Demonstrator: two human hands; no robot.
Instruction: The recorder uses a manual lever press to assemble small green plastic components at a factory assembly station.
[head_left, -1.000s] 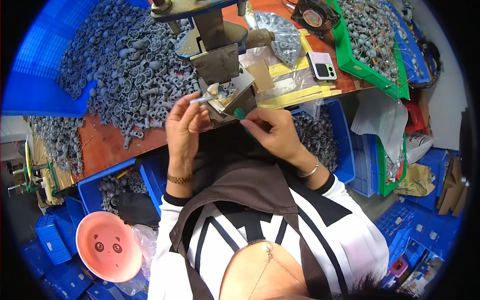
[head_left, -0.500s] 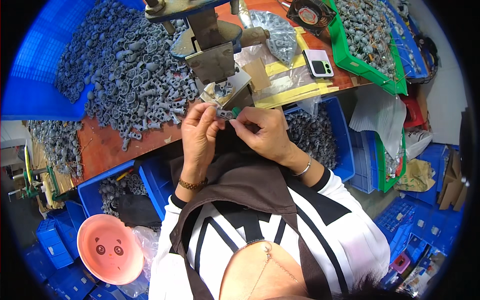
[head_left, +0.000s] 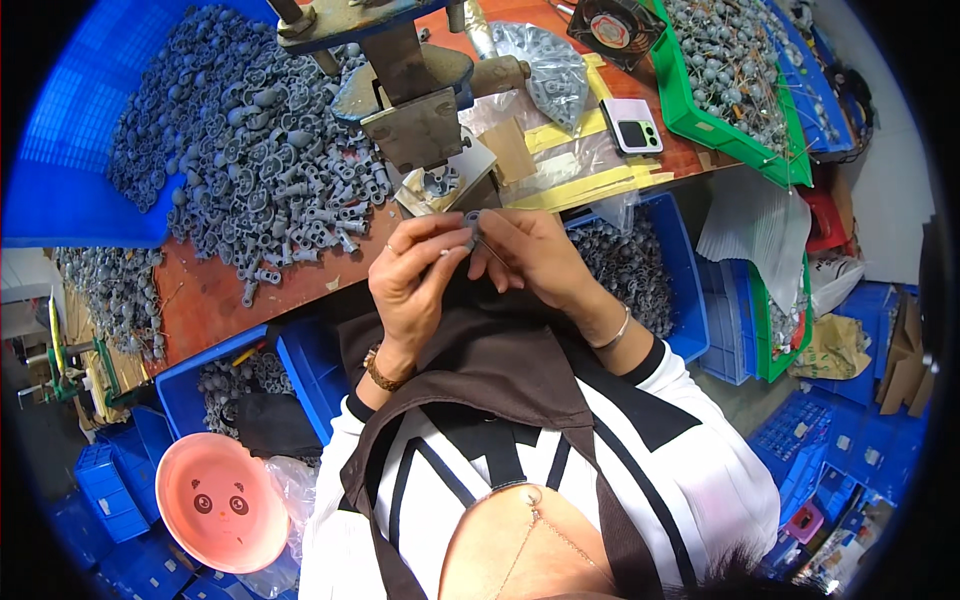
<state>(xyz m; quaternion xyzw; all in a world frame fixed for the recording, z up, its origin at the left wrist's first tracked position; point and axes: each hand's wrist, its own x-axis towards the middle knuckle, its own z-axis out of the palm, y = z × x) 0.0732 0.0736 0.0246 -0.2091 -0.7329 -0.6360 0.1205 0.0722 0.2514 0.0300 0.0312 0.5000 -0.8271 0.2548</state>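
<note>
Pinched between our fingertips, a small grey part sits in the grip of both hands at once: our left hand closes thumb and forefinger on it from the left, and our right hand meets it from the right, just above our dark apron and at the near edge of the table; a thin wire seems to run from the right fingers, though it is too fine for us to be sure. Behind the hands spreads the large heap of grey parts over the table's left half, spilling from a blue crate; a metal press stands directly beyond our fingers; a green tray of grey pieces lies to the right; a blue bin of parts sits below the table edge beside our right wrist; a pink bowl rests low on the left; a small phone lies on yellow sheets near the tray.
</note>
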